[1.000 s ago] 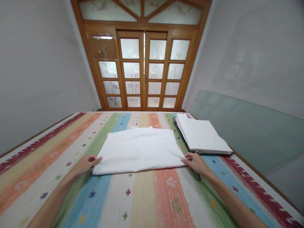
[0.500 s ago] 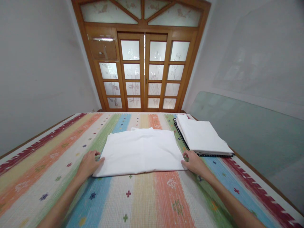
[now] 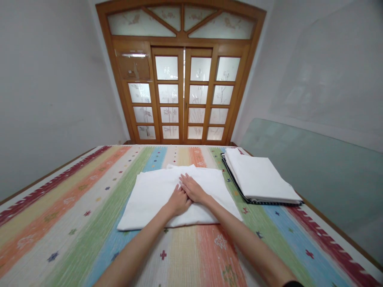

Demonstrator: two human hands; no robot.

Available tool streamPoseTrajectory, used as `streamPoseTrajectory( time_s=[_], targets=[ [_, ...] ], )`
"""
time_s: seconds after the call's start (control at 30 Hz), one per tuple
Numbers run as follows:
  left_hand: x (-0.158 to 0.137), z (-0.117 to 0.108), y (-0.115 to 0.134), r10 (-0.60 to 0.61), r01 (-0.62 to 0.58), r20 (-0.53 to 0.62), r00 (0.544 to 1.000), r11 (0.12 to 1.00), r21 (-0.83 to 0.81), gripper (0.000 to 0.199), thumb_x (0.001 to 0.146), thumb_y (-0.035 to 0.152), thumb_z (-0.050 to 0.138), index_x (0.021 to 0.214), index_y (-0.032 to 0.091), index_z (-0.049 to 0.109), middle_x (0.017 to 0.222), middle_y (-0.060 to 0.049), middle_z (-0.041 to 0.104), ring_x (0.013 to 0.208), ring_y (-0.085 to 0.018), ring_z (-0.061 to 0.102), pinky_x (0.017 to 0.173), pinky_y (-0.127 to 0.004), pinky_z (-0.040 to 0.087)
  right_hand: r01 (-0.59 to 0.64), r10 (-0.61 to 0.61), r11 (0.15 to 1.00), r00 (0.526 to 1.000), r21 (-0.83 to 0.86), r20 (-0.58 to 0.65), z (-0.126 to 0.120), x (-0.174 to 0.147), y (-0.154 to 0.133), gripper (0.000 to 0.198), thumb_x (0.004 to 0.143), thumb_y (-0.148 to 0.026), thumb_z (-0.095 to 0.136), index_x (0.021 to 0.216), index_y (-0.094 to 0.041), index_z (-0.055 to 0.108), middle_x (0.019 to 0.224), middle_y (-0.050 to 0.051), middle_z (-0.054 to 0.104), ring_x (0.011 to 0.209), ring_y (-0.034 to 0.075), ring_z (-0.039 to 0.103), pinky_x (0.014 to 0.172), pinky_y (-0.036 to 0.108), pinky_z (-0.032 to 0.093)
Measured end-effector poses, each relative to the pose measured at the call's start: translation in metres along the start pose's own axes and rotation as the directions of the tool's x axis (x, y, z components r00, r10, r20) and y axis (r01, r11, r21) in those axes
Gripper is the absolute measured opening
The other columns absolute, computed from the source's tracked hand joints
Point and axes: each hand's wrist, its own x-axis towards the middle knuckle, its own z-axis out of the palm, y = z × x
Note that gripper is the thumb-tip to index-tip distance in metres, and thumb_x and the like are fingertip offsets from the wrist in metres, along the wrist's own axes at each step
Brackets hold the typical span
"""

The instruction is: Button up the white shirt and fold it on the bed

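Note:
A folded white cloth point(image 3: 149, 199) lies spread as a wide rectangle in front of me, a small piece of fabric sticking up beyond its far edge. Flat on its middle rests my left hand point(image 3: 178, 201), with the fingers stretched forward. My right hand point(image 3: 193, 188) meets it there, its outstretched fingers partly over the left fingertips. Neither hand grips the fabric; both press down on the top surface. Part of the cloth's near edge is hidden behind my forearms.
Under everything is a striped, patterned cover point(image 3: 101, 223) on a bed-like surface. To the right sits a stack of folded white fabric point(image 3: 260, 175) with a black-edged piece beneath. A pale green panel point(image 3: 314, 171) borders the right side; wooden glazed doors point(image 3: 184, 91) stand beyond.
Both hands have moved inward from the cloth's left and right edges to its middle, where they now lie together. The view has shifted slightly.

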Motion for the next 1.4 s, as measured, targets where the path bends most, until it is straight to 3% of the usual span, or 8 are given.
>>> streamPoseTrajectory(
  time_s=[0.23,0.37,0.53,0.8,0.93,1.17,1.3,1.4],
  targets=[
    [-0.015,0.0,-0.018,0.115,-0.116,-0.045,0.992,0.993,-0.005,0.052,0.097,0.047,0.027,0.139,0.022,0.046,0.144,-0.007,0.048,0.137,-0.02,0.036,0.117,-0.044,0.019,-0.036,0.05,0.996,0.982,-0.079,0.184,0.001,0.028,0.017,0.048,0.099,-0.032,0.024,0.143,-0.023,0.042,0.153,0.007,0.032,0.143,0.025,0.024,0.114,0.05,0.02],
    [-0.02,-0.014,-0.057,-0.141,0.139,0.049,0.989,0.99,0.038,0.06,0.097,0.05,0.02,0.146,0.02,0.034,0.152,-0.008,0.035,0.143,-0.022,0.026,0.116,-0.046,0.02,-0.207,0.242,0.956,0.958,-0.208,0.157,-0.008,0.017,0.036,0.053,0.099,-0.039,0.021,0.148,-0.022,0.03,0.157,0.006,0.022,0.145,0.022,0.017,0.115,0.047,0.017],
    [-0.025,-0.034,-0.119,-0.438,0.424,0.053,0.898,0.891,0.163,0.062,0.096,0.049,0.019,0.147,0.017,0.032,0.155,-0.009,0.028,0.144,-0.027,0.02,0.116,-0.05,0.017,-0.487,0.532,0.815,0.843,-0.315,0.074,-0.026,-0.006,0.061,0.058,0.099,-0.043,0.018,0.15,-0.016,0.025,0.158,0.009,0.015,0.145,0.023,0.014,0.116,0.045,0.01],
    [-0.034,-0.049,-0.156,-0.606,0.591,0.01,0.795,0.778,0.213,0.06,0.096,0.045,0.02,0.148,0.017,0.031,0.156,-0.011,0.025,0.144,-0.027,0.02,0.114,-0.055,0.018,-0.709,0.729,0.612,0.678,-0.351,-0.096,-0.035,-0.03,0.081,0.061,0.098,-0.037,0.016,0.149,-0.005,0.023,0.158,0.012,0.017,0.146,0.023,0.012,0.116,0.043,0.011],
    [-0.034,-0.049,-0.142,-0.615,0.611,-0.09,0.783,0.736,0.29,0.057,0.095,0.039,0.025,0.143,0.01,0.039,0.152,-0.017,0.033,0.142,-0.032,0.024,0.114,-0.057,0.015,-0.74,0.731,0.567,0.654,-0.361,-0.194,-0.034,-0.027,0.08,0.059,0.096,-0.033,0.027,0.145,-0.001,0.031,0.156,0.018,0.021,0.145,0.032,0.011,0.116,0.048,0.006],
    [-0.051,-0.03,-0.046,-0.101,0.098,0.106,0.989,0.994,0.038,0.062,0.095,0.051,0.028,0.145,0.016,0.035,0.153,-0.014,0.032,0.143,-0.029,0.023,0.115,-0.052,0.02,-0.388,0.39,0.915,0.921,-0.108,-0.003,-0.016,0.038,0.065,0.063,0.094,-0.043,0.037,0.145,-0.006,0.034,0.154,0.018,0.026,0.144,0.026,0.019,0.117,0.039,0.015],
    [-0.073,-0.027,0.012,0.201,-0.192,0.097,0.975,0.977,-0.09,0.075,0.089,0.063,0.036,0.149,0.02,0.026,0.155,-0.013,0.027,0.145,-0.028,0.017,0.117,-0.051,0.015,-0.26,0.262,0.965,0.959,-0.033,0.109,-0.005,0.087,0.052,0.077,0.086,-0.055,0.051,0.146,-0.009,0.033,0.154,0.018,0.027,0.144,0.03,0.02,0.116,0.042,0.017],
    [-0.083,-0.024,0.029,0.252,-0.246,0.065,0.966,0.966,-0.081,0.069,0.091,0.059,0.038,0.148,0.021,0.03,0.153,-0.012,0.032,0.144,-0.028,0.02,0.117,-0.053,0.016,-0.246,0.253,0.968,0.949,-0.057,0.189,-0.001,0.107,0.05,0.076,0.081,-0.049,0.06,0.143,-0.011,0.039,0.15,0.017,0.036,0.14,0.031,0.029,0.114,0.042,0.022]
  ],
)
